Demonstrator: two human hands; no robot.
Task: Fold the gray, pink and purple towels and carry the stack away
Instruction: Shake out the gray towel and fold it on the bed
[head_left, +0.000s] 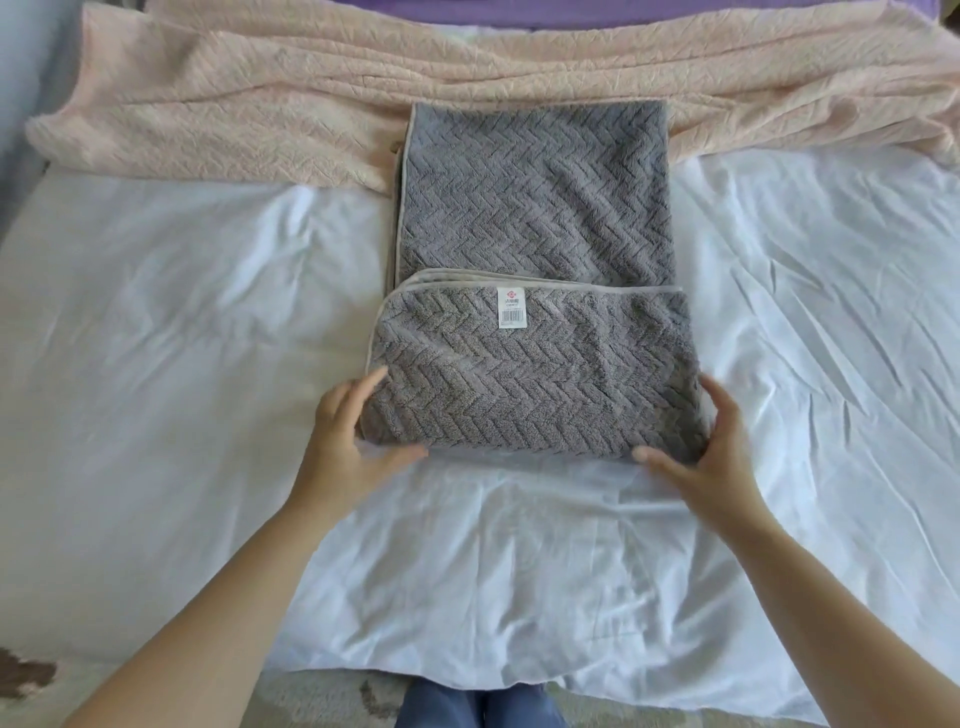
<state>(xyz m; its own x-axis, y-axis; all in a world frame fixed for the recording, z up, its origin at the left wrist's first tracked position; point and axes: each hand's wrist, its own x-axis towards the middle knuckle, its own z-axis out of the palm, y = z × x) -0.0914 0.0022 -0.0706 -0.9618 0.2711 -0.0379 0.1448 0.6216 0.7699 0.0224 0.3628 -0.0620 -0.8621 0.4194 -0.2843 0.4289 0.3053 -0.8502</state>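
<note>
The gray towel (535, 208) with a herringbone weave lies in the middle of the bed, folded into a long strip; its near end is folded back over itself and shows a white label (512, 307). My left hand (348, 431) cups the near left corner of that folded part, fingers apart against its edge. My right hand (711, 447) rests the same way at the near right corner. The pink towel (291, 104) lies crumpled across the far side of the bed, under the gray towel's far end. A strip of the purple towel (597, 11) shows at the top edge.
A white sheet (171, 322) covers the bed and hangs over the near edge. Below it are a patterned rug (47, 680) and my legs in blue trousers (478, 709). A pale wall or headboard stands at the far left.
</note>
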